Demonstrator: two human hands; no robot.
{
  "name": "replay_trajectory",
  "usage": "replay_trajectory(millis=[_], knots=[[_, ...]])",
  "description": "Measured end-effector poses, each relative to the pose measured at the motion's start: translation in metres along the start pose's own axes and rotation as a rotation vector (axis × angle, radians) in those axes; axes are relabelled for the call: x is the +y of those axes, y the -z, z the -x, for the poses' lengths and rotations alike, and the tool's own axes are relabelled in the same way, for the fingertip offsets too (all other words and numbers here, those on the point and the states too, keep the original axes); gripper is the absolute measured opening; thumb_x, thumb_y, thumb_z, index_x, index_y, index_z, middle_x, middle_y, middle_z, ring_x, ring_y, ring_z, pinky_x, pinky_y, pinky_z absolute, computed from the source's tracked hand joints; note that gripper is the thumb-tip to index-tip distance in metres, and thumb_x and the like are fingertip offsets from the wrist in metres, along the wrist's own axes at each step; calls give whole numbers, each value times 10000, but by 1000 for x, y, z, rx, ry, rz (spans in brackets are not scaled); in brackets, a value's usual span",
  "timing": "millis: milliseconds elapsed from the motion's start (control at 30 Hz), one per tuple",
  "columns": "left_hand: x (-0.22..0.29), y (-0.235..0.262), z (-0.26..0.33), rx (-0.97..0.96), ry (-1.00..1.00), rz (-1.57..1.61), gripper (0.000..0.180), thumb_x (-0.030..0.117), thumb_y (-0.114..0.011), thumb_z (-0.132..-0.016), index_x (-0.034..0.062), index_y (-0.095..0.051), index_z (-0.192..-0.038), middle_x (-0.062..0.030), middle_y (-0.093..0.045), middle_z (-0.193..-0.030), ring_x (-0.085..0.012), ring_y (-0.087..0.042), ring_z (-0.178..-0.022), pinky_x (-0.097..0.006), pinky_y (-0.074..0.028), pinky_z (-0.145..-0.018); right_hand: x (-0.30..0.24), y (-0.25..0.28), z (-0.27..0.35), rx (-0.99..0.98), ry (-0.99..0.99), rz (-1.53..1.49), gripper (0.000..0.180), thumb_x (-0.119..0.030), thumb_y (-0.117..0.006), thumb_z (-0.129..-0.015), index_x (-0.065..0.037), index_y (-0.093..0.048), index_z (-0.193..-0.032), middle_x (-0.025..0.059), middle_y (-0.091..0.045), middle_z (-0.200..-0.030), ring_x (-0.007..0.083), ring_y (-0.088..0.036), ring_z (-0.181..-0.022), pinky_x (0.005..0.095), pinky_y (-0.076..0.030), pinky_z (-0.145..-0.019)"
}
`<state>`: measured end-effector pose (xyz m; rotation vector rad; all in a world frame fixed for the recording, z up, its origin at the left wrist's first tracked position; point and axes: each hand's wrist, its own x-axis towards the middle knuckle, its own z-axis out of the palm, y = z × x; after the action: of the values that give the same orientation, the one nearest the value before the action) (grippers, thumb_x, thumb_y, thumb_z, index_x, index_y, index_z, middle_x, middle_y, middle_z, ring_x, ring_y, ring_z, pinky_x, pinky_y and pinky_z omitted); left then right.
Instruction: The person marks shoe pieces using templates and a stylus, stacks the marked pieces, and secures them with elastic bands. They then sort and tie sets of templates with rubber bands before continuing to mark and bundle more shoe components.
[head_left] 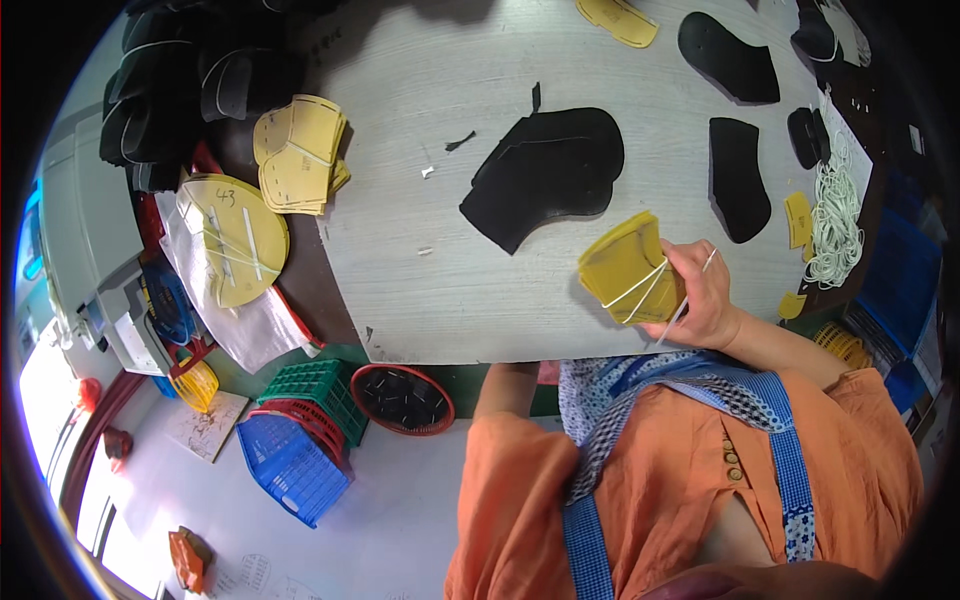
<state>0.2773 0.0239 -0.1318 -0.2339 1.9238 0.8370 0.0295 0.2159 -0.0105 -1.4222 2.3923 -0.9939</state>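
One banded stack of yellow pieces (630, 268) is gripped in the right hand (703, 295) at the desk (440, 290) edge. Left hand fingers are hidden below. Judged risk: the white band could snap off, scattering pieces.

Matt yellow foam-like pieces (628, 268), white elastic band (636, 290); pale, matt wood-grain table (420, 270); black pieces (548, 172) perhaps rubber.

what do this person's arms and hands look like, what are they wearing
Both hands are bare, with no gloves, rings or watch in sight. The right hand shows in full, and its forearm is uncovered up to a loose orange sleeve. The left arm drops below the table edge, so its hand is hidden; it wears the same orange sleeve. A blue patterned apron with blue straps lies over the orange top.
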Motion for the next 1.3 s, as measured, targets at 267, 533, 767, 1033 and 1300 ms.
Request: replay_trajectory(millis=[267,533,767,1033,1300], knots=[[66,143,111,-278,-235,188,325,159,-637,-919,42,-637,-1222,-156,-670,-1184,-266,-624,-1144,-377,-471,-978,-24,39,-61,66,-336,-401,928,-224,-866,-607,23,-410,-1377,180,-548,-1141,304,-570,-1038,389,-458,-912],[101,282,67,568,-832,1051,723,93,-673,-898,36,-282,-1503,-156,-426,-1463,-266,-439,-1353,-388,-396,-1098,-29,9,-173,188,-272,-289,898,-238,-847,-654,24,-387,-1380,220,-537,-1182,377,-545,-1116,435,-441,-963],[103,287,46,322,-926,1237,673,79,-701,-890,77,-359,-1470,-101,-543,-1375,-222,-531,-1277,-390,-419,-1093,-21,25,-152,136,-294,-665,835,-249,-838,-705,53,-424,-1365,230,-596,-1240,304,-619,-1127,353,-488,-970],[72,239,61,467,-1043,982,519,76,-680,-901,46,-469,-1374,-96,-635,-1224,-196,-646,-1086,-333,-554,-883,-33,20,-99,415,-236,-707,730,-216,-795,-799,-18,-430,-1400,45,-595,-1171,107,-590,-1030,250,-501,-851],[15,310,86,581,-1140,953,399,-49,-565,-880,-49,-517,-1276,-172,-647,-1157,-238,-680,-1021,-331,-538,-948,-58,-14,-68,542,-236,-221,868,-299,-831,-748,34,-388,-1415,218,-561,-1292,295,-566,-1208,374,-444,-1035]])
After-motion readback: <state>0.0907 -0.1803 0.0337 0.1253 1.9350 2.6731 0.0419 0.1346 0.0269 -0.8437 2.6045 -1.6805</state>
